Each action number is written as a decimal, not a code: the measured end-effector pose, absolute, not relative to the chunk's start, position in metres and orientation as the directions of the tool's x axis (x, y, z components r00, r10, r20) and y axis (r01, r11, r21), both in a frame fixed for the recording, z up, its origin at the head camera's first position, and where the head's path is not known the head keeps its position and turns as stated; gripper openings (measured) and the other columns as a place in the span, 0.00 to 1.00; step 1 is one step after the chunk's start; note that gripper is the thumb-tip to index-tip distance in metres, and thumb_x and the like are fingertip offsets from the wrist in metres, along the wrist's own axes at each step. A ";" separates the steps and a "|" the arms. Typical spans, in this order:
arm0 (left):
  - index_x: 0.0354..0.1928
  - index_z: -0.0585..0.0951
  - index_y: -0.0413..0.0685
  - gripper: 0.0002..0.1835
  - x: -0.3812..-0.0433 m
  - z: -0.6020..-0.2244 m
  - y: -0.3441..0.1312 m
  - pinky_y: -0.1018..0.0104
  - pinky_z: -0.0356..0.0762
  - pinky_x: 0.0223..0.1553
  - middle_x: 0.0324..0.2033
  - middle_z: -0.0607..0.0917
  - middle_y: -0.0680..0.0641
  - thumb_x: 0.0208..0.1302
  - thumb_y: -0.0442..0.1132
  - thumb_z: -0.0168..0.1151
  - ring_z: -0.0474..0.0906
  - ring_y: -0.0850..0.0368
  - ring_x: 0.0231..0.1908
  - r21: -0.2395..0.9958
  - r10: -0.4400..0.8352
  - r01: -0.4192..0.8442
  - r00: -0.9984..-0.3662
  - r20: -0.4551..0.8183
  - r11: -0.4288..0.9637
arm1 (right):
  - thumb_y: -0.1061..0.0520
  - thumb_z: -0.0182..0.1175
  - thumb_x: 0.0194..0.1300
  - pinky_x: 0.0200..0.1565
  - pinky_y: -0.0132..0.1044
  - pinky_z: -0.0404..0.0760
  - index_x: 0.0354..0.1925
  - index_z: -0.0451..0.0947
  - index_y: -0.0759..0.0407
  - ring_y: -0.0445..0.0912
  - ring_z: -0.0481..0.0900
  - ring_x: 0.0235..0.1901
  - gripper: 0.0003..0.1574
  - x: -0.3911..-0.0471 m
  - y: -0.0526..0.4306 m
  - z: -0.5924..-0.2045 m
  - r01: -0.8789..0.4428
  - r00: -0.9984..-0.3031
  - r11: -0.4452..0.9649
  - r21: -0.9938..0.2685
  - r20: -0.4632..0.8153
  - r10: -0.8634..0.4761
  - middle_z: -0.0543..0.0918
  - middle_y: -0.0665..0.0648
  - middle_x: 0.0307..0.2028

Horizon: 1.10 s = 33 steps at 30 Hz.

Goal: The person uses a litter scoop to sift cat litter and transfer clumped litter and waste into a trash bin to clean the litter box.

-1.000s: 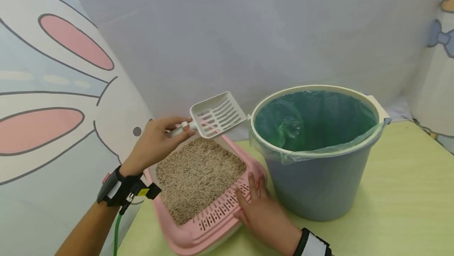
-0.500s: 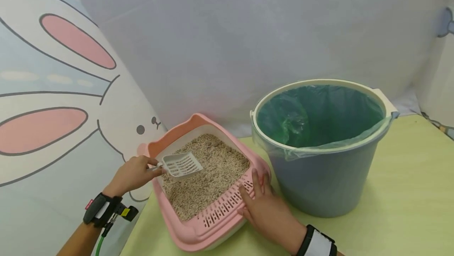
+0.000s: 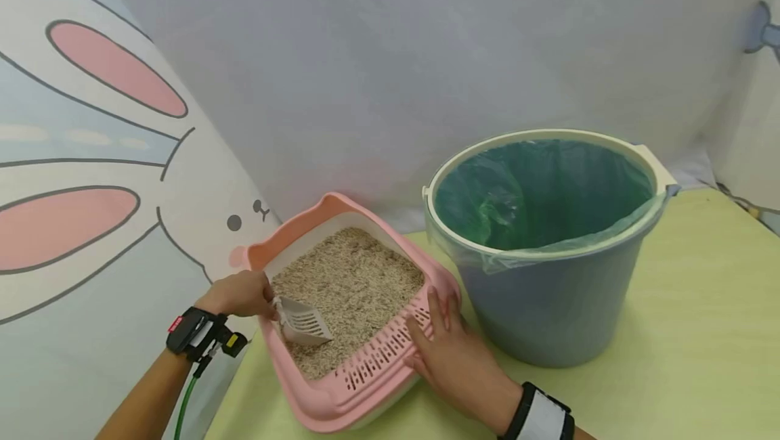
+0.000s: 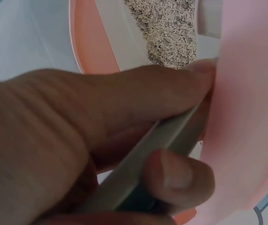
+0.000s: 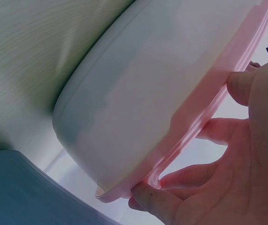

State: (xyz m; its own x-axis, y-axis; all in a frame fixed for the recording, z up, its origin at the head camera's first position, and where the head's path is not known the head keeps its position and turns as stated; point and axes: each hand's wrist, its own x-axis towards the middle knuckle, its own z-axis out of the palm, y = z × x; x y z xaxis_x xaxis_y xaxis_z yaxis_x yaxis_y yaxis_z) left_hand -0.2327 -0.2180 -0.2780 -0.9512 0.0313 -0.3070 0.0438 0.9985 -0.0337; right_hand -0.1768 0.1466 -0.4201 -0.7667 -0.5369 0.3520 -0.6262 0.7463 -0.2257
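Note:
In the head view a light grey slotted litter scoop (image 3: pixel 303 321) lies tilted in the left part of the pink and white litter box (image 3: pixel 307 399), its front edge down at the beige litter (image 3: pixel 359 277). My left hand (image 3: pixel 244 293) grips its handle over the box's left rim. The left wrist view shows thumb and fingers wrapped round the grey handle (image 4: pixel 136 161), right beside the pink rim (image 4: pixel 239 93). My right hand (image 3: pixel 466 369) rests on the perforated front rim near the right corner, fingers spread. In the right wrist view its fingertips touch the pink edge (image 5: pixel 197 110).
A grey-blue bucket (image 3: pixel 548 318) lined with a green plastic bag (image 3: pixel 567 189) stands close to the box's right side. Both are on a yellow-green tabletop (image 3: pixel 701 332). Behind hangs a pale cloth wall (image 3: pixel 426 74); a rabbit-printed sheet (image 3: pixel 110 237) stands at the left.
My left hand has brought the scoop down from above the box's back edge, across the litter, to the left side, where it now tilts into the litter. The right hand stays on the rim.

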 end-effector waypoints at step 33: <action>0.14 0.64 0.58 0.29 -0.275 -0.307 -0.205 0.68 0.55 0.26 0.15 0.57 0.58 0.66 0.47 0.73 0.53 0.63 0.19 0.101 0.174 0.151 -0.937 -0.301 0.983 | 0.37 0.61 0.75 0.30 0.43 0.88 0.74 0.74 0.51 0.82 0.65 0.71 0.37 -0.175 0.147 -0.418 -0.617 -0.782 0.739 -0.269 0.313 -0.539 0.59 0.82 0.76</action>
